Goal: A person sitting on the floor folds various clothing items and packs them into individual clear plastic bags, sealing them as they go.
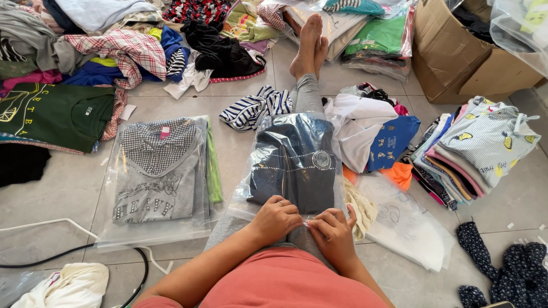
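A clear plastic bag (pixel 294 162) holding a folded dark blue garment (pixel 297 165) with a studded trim is laid along the person's outstretched legs, its near edge at the lap. That near edge is pinched by both hands, which are set close together and almost touching. The left hand (pixel 276 219), on which a ring is worn, is closed on the bag's edge with the fingers curled under. The right hand (pixel 333 228) is likewise closed on the same edge, thumb and fingers pressed onto the plastic.

Just to the left, on the tiled floor (pixel 68 194), a second clear bag (pixel 157 182) is laid flat; a grey top with a checked collar is contained in it. A striped navy-and-white garment (pixel 254 108) is seen beside the person's knee. To the right of the legs, a white garment (pixel 357 131) and a blue one (pixel 394 142) are heaped together, and beyond them a stack of folded clothes (pixel 468 151) topped by a pale striped piece is placed. Empty clear bags (pixel 405 228) are spread near the right hand. A cardboard box (pixel 456 63) is stood at the upper right, and a loose pile of mixed clothes (pixel 114 51) is spread along the upper left. A dark green shirt (pixel 54 114) is laid flat at the left edge.
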